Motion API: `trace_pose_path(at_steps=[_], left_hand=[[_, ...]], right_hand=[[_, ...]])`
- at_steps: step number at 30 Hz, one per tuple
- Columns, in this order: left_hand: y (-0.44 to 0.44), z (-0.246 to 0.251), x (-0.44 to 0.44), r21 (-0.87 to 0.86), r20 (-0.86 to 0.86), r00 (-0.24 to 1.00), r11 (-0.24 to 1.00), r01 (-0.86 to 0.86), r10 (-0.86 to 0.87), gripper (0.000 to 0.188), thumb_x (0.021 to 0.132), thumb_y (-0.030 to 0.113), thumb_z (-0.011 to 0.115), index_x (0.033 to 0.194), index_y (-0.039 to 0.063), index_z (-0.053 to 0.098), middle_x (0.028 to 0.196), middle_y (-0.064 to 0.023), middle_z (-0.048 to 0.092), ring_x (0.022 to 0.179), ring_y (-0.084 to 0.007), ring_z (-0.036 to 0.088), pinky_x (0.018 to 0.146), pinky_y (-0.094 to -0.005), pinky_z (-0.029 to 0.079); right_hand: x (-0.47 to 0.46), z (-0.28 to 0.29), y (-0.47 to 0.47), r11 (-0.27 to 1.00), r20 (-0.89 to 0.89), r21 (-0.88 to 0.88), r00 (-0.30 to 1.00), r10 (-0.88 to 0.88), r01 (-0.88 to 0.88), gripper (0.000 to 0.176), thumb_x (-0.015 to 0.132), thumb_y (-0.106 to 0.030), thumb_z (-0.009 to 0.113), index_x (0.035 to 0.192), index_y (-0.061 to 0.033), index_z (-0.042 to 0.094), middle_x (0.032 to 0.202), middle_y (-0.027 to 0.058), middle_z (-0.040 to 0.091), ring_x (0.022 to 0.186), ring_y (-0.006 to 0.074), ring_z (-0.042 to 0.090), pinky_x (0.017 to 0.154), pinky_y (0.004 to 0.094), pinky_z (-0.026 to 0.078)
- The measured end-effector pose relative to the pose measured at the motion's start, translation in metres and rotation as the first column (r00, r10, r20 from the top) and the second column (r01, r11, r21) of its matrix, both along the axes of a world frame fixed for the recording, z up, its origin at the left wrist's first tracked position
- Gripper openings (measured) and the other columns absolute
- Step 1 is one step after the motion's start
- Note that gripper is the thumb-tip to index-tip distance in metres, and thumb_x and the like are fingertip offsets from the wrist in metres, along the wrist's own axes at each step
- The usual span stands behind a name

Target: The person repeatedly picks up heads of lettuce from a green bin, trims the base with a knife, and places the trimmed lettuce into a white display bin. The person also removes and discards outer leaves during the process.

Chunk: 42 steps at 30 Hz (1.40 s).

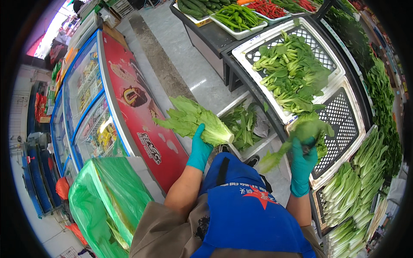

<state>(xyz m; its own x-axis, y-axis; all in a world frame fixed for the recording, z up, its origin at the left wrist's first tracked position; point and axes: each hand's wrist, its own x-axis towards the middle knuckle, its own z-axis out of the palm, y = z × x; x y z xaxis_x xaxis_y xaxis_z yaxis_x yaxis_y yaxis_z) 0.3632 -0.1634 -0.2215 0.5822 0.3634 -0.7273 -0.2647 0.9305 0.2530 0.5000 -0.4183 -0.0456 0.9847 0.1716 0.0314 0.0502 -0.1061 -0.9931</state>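
Observation:
My left hand (200,150), in a teal glove, grips a head of leafy green lettuce (193,121) near its base. The cut pale stem end points right and the leaves spread to the left. My right hand (302,171), gloved alike, holds some green leaves (309,127), blurred; one long leaf (274,158) hangs down to the left. These leaves are in front of a white-framed tray with a black mesh bottom (342,117). Just beyond lies a pile of bok choy (290,72) in a similar white-rimmed tray (240,51).
A white box (235,105) with loose leaves stands on the floor below the stand. To my left are a red chest freezer (129,96) and a green plastic bag (106,190). Long leafy greens (345,190) lie at right; green peppers (238,17) sit ahead.

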Motion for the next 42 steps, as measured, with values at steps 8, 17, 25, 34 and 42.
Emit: trace_pose_path(at_steps=[8,17,25,34,42], left_hand=[[-0.015,0.041,0.018,0.009,-0.027,0.995,0.995,0.096,-0.096,0.052,0.082,0.024,0.070,0.128,0.008,0.053,0.126,-0.0115,0.058,0.115,-0.0319,0.055,0.101,-0.0507,0.041],[-0.046,0.064,0.051,-0.049,0.018,0.982,0.981,0.186,-0.186,0.053,0.085,0.026,0.071,0.131,0.009,0.050,0.129,-0.0100,0.056,0.115,-0.0276,0.055,0.100,-0.0443,0.043],[-0.005,0.116,0.033,0.399,-0.194,0.636,0.533,0.747,-0.746,0.054,0.091,0.048,0.055,0.129,0.010,0.054,0.120,-0.0124,0.060,0.104,-0.0222,0.061,0.090,-0.0355,0.048],[0.020,0.036,-0.043,0.250,-0.178,0.625,0.579,0.776,-0.760,0.066,0.090,0.056,0.051,0.132,0.006,0.050,0.115,-0.0128,0.062,0.103,-0.0234,0.060,0.092,-0.0383,0.046],[-0.050,0.021,0.024,0.002,0.524,0.833,0.978,0.208,-0.178,0.088,0.073,0.053,0.072,0.143,0.014,0.036,0.145,-0.0099,0.040,0.132,-0.0317,0.038,0.111,-0.0517,0.029]], right_hand=[[0.005,-0.043,0.033,0.809,0.167,-0.515,0.893,0.418,-0.283,0.059,0.075,-0.017,0.078,0.127,-0.0068,0.054,0.105,0.0112,0.058,0.070,0.0187,0.057,0.063,0.0296,0.049],[-0.028,-0.053,0.036,0.495,0.015,-0.749,0.735,0.678,-0.441,0.085,0.066,-0.013,0.082,0.140,-0.0115,0.042,0.127,0.0163,0.055,0.089,0.0282,0.066,0.074,0.0328,0.055],[-0.001,-0.052,0.019,0.978,-0.685,-0.024,0.716,0.134,-0.206,0.034,0.084,-0.016,0.071,0.110,0.0011,0.058,0.078,0.0115,0.066,0.059,0.0152,0.062,0.045,0.0277,0.045],[-0.026,-0.051,0.009,0.964,-0.894,0.264,0.366,0.257,-0.033,0.049,0.092,-0.046,0.055,0.116,-0.0028,0.057,0.087,0.0155,0.067,0.045,0.0098,0.036,0.040,0.0250,0.032],[-0.051,-0.038,0.000,0.934,-0.926,0.358,0.125,0.357,-0.016,0.060,0.092,-0.052,0.051,0.108,0.0055,0.060,0.057,0.0060,0.053,0.042,0.0128,0.039,0.039,0.0286,0.032]])
